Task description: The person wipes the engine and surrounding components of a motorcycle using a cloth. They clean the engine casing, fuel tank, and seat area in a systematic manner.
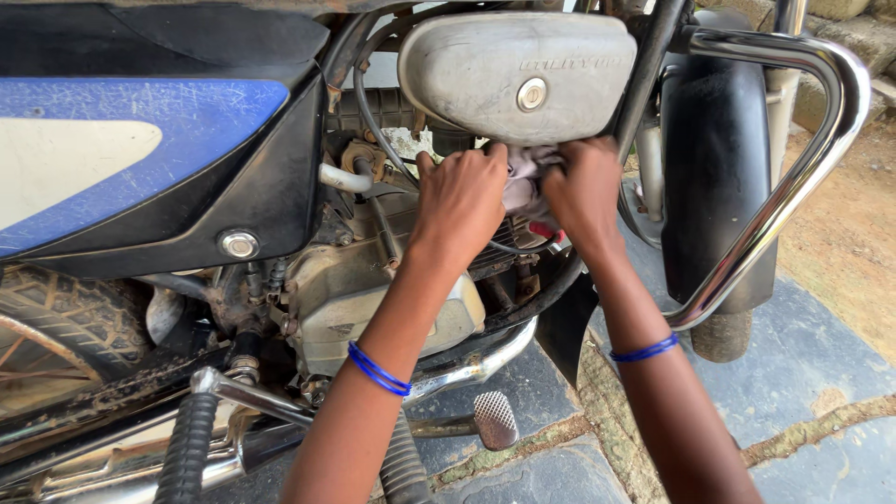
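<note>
My left hand (462, 201) and my right hand (583, 191) are both pressed into the engine bay of a motorcycle, just under a dusty grey side cover (518, 75). Between them they grip a crumpled pale pink cloth (525, 173), bunched against the engine cylinder. Each wrist carries blue bangles. The grey engine casing (350, 299) sits below my left forearm. Part of the cloth is hidden behind my fingers.
A blue and black side panel (149, 159) fills the left. A chrome crash guard (803, 140) curves at the right, in front of the black front mudguard (719, 159). A kick lever (191, 439) and brake pedal (495, 420) stick out low. Stone paving lies beneath.
</note>
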